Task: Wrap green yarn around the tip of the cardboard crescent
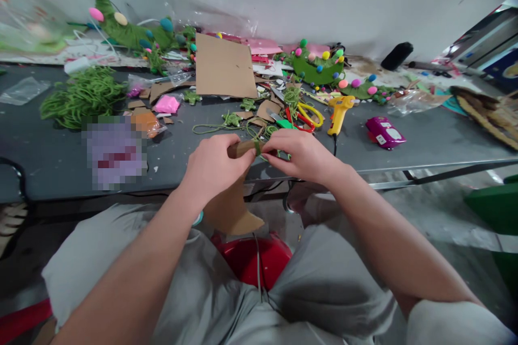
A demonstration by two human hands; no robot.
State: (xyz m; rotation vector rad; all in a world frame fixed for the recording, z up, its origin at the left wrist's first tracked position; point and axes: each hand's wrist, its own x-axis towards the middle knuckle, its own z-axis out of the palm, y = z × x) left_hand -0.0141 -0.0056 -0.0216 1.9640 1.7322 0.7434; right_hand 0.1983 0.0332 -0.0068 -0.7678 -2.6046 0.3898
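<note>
My left hand (212,167) is closed round the upper part of a curved cardboard piece (230,210), which hangs down past the table's front edge over my lap. A band of green yarn (258,147) is wrapped round its narrow end. Just right of that band, my right hand (301,153) pinches the yarn between thumb and fingers. Loose green yarn lies on the table behind both hands. Beyond my right hand are scissors with red handles (298,121) and a yellow-handled pair (311,115). My fingers hide part of the wrapped end.
A yellow glue gun (340,113) stands right of the scissors, near a purple packet (386,132). Left lies a heap of green yarn (83,98). A cardboard sheet (224,67) leans among scraps. Green crescents with colourful pompoms (318,67) sit by the wall.
</note>
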